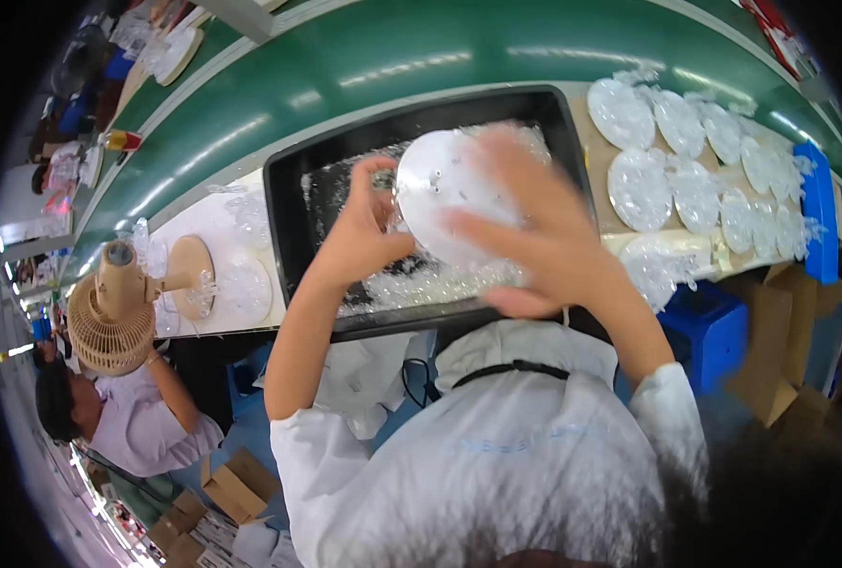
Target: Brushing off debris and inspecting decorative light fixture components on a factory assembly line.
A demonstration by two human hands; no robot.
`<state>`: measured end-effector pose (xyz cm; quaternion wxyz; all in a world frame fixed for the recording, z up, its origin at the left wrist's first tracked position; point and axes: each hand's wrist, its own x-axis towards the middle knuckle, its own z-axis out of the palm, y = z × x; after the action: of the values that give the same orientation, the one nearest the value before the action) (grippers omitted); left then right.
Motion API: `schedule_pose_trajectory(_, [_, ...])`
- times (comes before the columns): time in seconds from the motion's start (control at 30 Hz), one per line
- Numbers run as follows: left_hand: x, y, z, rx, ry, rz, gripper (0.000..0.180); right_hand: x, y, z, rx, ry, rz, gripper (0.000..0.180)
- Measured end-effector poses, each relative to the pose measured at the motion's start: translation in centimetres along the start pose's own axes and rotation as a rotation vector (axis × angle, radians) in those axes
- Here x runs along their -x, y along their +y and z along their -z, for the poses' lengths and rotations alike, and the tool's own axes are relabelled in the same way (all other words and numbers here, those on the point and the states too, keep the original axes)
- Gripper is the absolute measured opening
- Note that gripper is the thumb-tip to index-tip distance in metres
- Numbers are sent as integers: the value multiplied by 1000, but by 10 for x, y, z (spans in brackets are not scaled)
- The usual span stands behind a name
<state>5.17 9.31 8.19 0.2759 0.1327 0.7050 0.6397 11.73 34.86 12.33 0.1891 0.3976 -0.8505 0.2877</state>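
A white round disc with a few small holes or screws near its middle is tilted above a black tray. Curled fingers of my left hand hold the disc by its left edge. Across the disc's right side lies my right hand, blurred by motion, its fingers spread apart; whether it touches the surface is hard to tell. Shiny clear plastic bits cover much of the tray's bottom.
Several white discs wrapped in clear plastic stand in rows on the right, by a blue bin. A blue stool and cardboard boxes are below. At left, a person is beside a beige fan. A green belt runs behind.
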Motion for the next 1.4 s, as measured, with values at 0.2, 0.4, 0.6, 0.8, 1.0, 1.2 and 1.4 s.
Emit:
schedule_pose_trajectory(0.2, [-6,1,5,-60,-2,61,94,0,1,3,-8,3,-7,61])
schedule_pose_trajectory(0.4, [0,2,7,-133,-42,-57,89,3,-2,-7,-38,-45,-47,69])
schedule_pose_trajectory(0.6, [-9,6,5,-217,-27,-39,76,-1,-6,-7,-25,-21,-77,69])
schedule_pose_trajectory(0.8, [-3,14,-3,-159,-63,-77,69,7,-5,-13,-15,30,-81,80])
schedule_pose_trajectory(1.0, [1,4,-1,-234,-92,-66,61,2,-5,-40,6,35,-137,83])
schedule_pose_trajectory(1.2, [-1,2,-11,-116,-174,-131,48,15,-16,-11,-121,107,-347,83])
schedule_pose_trajectory(1.4, [-7,-3,-7,-182,-65,-182,41,15,-3,-18,118,107,-319,82])
